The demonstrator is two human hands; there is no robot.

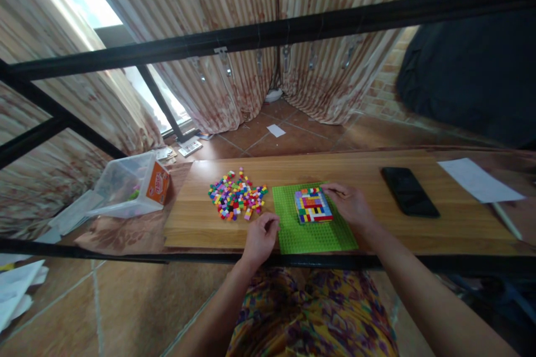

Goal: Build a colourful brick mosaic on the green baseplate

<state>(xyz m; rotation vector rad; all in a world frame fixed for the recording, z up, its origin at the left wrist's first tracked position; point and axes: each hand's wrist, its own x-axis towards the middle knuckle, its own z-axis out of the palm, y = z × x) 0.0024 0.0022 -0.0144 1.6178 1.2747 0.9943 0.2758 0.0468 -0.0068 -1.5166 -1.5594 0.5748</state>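
Note:
A green studded baseplate (288,240) lies on the wooden board before me. On it stands a low, roughly square build of many-coloured toy bricks (313,206). My right hand (350,206) reaches in from the right, its fingertips pinched together at the build's far right corner; anything between them is too small to tell. Curled closed, my left hand (260,237) rests by the baseplate's left edge, and what its fingers may hold is hidden. Just beyond it to the left spreads a pile of loose small bricks (237,196) in mixed colours.
A black phone (409,192) lies on the board to the right, with white paper (479,178) and a pale stick-like item (506,220) farther out. A clear plastic bin (121,184) with an orange label stands left. A black metal bar (268,33) crosses beyond the board.

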